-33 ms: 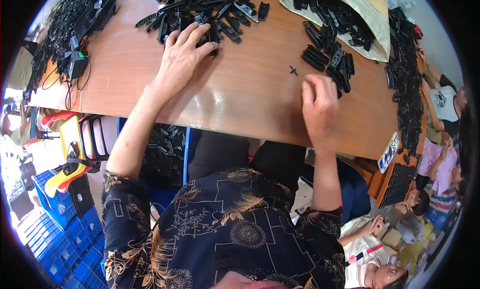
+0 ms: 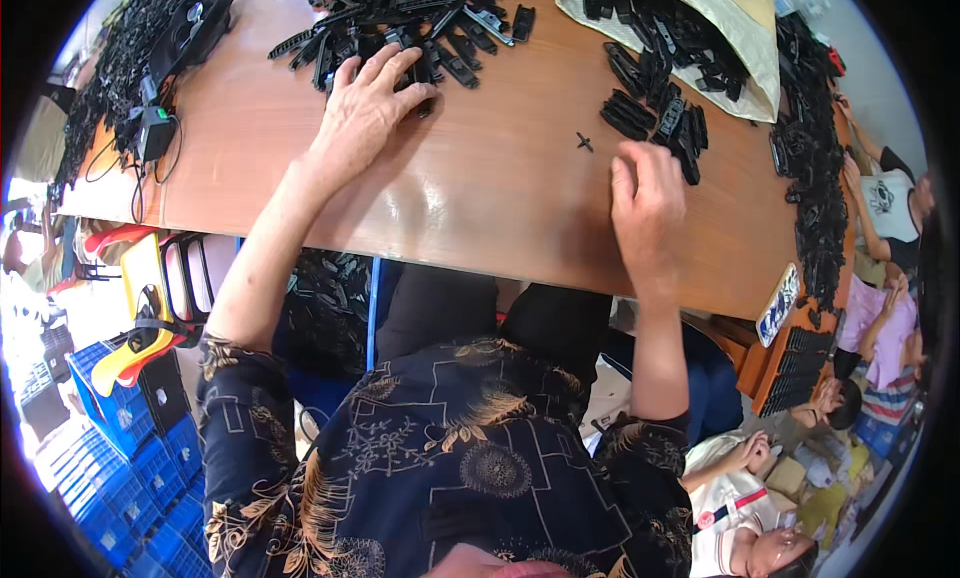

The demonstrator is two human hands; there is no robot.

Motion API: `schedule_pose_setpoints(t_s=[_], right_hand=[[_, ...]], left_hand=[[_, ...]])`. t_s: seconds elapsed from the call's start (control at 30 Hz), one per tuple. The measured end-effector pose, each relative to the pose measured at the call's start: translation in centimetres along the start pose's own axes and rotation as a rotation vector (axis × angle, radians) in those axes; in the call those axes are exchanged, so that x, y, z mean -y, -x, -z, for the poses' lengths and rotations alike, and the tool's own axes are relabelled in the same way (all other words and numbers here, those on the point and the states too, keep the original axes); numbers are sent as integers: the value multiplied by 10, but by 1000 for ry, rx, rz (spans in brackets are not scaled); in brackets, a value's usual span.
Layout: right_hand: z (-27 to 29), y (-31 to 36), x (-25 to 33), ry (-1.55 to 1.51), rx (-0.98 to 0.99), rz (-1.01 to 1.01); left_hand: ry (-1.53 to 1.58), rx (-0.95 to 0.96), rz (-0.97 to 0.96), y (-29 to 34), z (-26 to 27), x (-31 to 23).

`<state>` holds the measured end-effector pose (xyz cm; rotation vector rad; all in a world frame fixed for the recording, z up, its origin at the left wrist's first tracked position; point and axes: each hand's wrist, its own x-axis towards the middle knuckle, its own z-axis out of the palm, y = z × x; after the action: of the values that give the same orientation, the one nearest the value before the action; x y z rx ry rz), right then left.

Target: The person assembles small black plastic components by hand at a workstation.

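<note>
My left hand [image 2: 362, 108] is at the near edge of a heap of black plastic parts [image 2: 400, 8]. Its thumb and index finger close around a black plastic part [image 2: 420, 73], while the other fingers lie over the heap. Further right, my right hand [image 2: 650, 203] is curled, fingertips turned under, just nearer than a smaller group of black plastic parts [image 2: 630, 116]. Whatever is under its fingers is hidden. A small black cross-shaped piece [image 2: 585, 143] lies alone on the brown table [image 2: 480, 178], a little left of that hand.
A pale woven sack [image 2: 755, 93] spills black parts at the far right. More black parts are piled along the table's left [image 2: 110, 88] and right sides. A small black box with cables [image 2: 153, 133] stands left. Blue crates [image 2: 110, 398] are stacked at lower left. Other people sit at right.
My right hand has shifted slightly right, toward the smaller group of parts. My left hand stays at the heap in nearly the same pose.
</note>
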<state>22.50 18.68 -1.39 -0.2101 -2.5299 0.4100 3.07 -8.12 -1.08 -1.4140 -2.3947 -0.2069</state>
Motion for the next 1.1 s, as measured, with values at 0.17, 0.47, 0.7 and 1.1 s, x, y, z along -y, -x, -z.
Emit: schedule_pose_setpoints(t_s=[0.17,0.47,0.7,1.1], right_hand=[[-8,-27,-33,280,111,136],[-25,-61,-32,430,276,267],[-21,-48,7,-343,142,-101],[-55,-3,106,-633,-158,63]], left_hand=[[-82,121,-132,-19,-5,20],[732,60,502,-35,7,-21],[2039,-109,801,5,-9,-69],[2039,-328,892,27,-14,-102]])
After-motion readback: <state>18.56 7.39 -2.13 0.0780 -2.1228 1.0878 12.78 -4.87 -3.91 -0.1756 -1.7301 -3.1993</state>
